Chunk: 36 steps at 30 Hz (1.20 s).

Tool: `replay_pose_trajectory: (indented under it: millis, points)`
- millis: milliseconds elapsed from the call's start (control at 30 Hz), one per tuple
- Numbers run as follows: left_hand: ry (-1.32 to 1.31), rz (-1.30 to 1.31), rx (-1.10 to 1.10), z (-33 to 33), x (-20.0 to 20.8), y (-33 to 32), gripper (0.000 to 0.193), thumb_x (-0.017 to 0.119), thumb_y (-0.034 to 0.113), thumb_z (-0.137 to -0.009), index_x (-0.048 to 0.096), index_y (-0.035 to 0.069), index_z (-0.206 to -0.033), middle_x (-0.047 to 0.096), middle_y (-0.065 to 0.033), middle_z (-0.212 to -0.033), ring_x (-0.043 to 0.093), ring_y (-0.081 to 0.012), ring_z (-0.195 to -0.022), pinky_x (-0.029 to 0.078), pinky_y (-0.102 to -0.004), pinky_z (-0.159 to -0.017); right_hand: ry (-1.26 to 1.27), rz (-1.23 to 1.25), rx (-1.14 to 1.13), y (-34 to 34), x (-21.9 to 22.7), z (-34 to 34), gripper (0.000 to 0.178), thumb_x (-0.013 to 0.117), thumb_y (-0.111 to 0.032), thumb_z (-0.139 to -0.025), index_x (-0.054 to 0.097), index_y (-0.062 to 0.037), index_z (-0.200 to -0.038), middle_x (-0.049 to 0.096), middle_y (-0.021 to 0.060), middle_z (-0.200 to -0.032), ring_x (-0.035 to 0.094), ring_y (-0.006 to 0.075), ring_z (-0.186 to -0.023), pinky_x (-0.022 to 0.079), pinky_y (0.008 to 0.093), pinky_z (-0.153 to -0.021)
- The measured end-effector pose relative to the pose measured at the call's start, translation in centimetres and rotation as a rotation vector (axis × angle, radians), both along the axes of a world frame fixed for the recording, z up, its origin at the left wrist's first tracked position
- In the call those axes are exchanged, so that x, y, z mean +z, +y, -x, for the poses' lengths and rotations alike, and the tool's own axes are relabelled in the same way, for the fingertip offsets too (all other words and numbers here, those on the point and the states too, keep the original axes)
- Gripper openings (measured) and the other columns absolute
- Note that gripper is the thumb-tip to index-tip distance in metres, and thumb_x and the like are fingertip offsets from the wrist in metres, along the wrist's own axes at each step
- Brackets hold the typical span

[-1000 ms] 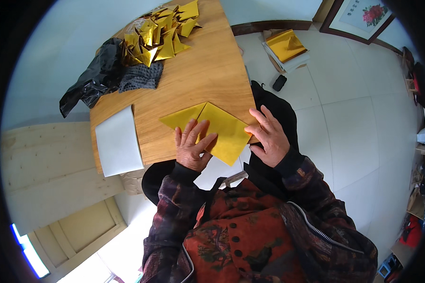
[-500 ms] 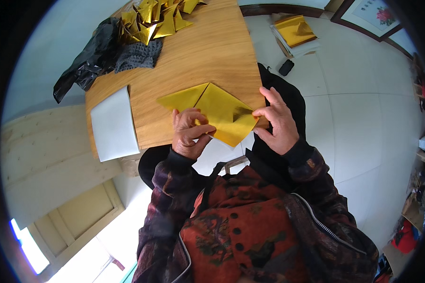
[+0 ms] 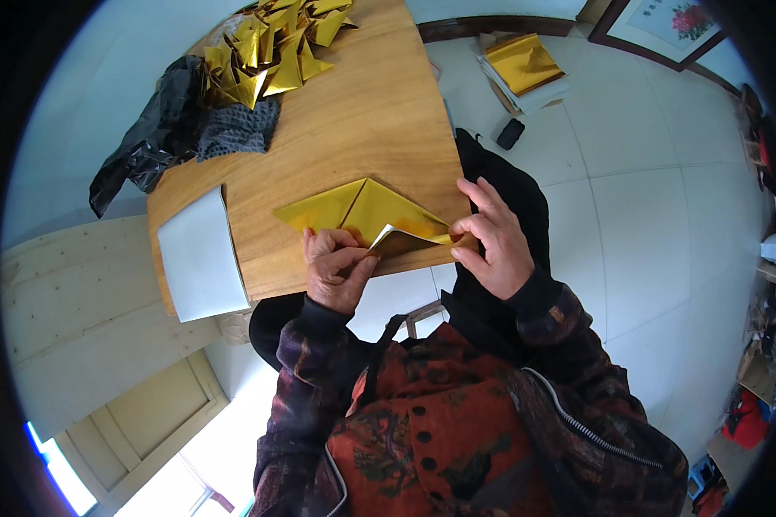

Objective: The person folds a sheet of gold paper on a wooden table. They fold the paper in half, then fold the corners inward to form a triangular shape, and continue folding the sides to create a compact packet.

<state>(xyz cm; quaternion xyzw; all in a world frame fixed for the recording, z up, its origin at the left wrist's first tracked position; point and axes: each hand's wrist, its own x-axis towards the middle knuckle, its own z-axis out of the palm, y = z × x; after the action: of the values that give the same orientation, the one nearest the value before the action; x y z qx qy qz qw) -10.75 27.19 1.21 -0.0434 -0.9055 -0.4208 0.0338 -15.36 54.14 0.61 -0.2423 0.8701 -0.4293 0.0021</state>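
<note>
Head view: left hand [image 3: 336, 271] and right hand [image 3: 490, 241] each pinch the gold paper [image 3: 362, 211] lying between them on the bench [image 3: 362, 112].

Both hands [image 3: 341, 269] [image 3: 490, 241] pinch a gold paper [image 3: 362, 211] on the wooden table [image 3: 362, 112].

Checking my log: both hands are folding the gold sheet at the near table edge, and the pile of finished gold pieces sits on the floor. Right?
Not quite. The head view shows the pile of folded gold pieces on the table, at its far end. Both hands, left and right, are on the gold sheet.
</note>
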Motion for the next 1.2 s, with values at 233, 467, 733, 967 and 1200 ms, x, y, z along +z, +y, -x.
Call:
replay_pose_trajectory:
  millis: [233, 467, 733, 967, 1200]
  points:
    - [0.052, 0.05, 0.06, 0.3, 0.0, 0.8, 0.006, 0.074, 0.005, -0.073, 0.069, 0.002, -0.076, 0.059, -0.0093, -0.102, 0.051, -0.0254, -0.101, 0.036, -0.0394, -0.095, 0.061, 0.034, -0.074, -0.4, -0.4, 0.1, 0.014, 0.071, -0.008, -0.077, 0.06, -0.0074, -0.084, 0.049, 0.0142, -0.141, 0.043, 0.0365, -0.133, 0.038, 0.0431, -0.1]
    - [-0.003, 0.038, 0.177, 0.7, -0.4, 1.3, 0.011, 0.076, 0.014, -0.073, 0.068, 0.007, -0.071, 0.058, -0.0067, -0.098, 0.055, -0.0228, -0.1, 0.022, -0.0479, -0.109, 0.032, 0.081, -0.132, -0.9, -0.2, 0.1, 0.011, 0.07, -0.007, -0.078, 0.059, -0.007, -0.081, 0.05, 0.0146, -0.14, 0.045, 0.0358, -0.132, 0.038, 0.0427, -0.099]
    - [-0.034, 0.084, 0.208, 1.1, -0.2, 1.8, 0.013, 0.076, 0.014, -0.073, 0.066, 0.007, -0.069, 0.057, -0.0056, -0.095, 0.054, -0.0226, -0.098, 0.023, -0.0468, -0.108, -0.002, 0.088, -0.127, -0.8, -0.1, 0.3, 0.013, 0.071, -0.01, -0.077, 0.058, -0.0064, -0.077, 0.048, 0.0159, -0.142, 0.042, 0.0375, -0.134, 0.037, 0.0437, -0.101]
    - [-0.035, 0.12, 0.211, 1.2, 0.1, 2.0, 0.013, 0.075, 0.014, -0.074, 0.066, 0.006, -0.071, 0.057, -0.0054, -0.094, 0.055, -0.0236, -0.097, 0.025, -0.0472, -0.107, -0.005, 0.044, -0.152, -1.3, 0.0, 0.2, 0.013, 0.068, -0.004, -0.076, 0.055, -0.0052, -0.076, 0.046, 0.0175, -0.144, 0.041, 0.0407, -0.134, 0.036, 0.0457, -0.104]
    - [-0.027, 0.132, 0.223, 1.2, 0.0, 2.1, 0.014, 0.075, 0.014, -0.075, 0.064, 0.005, -0.071, 0.057, -0.0061, -0.093, 0.055, -0.0249, -0.095, 0.026, -0.0475, -0.106, 0.073, 0.022, -0.183, -1.7, -0.4, 0.4, 0.015, 0.068, -0.007, -0.077, 0.054, -0.0049, -0.072, 0.048, 0.0182, -0.141, 0.046, 0.0382, -0.13, 0.04, 0.0438, -0.099]
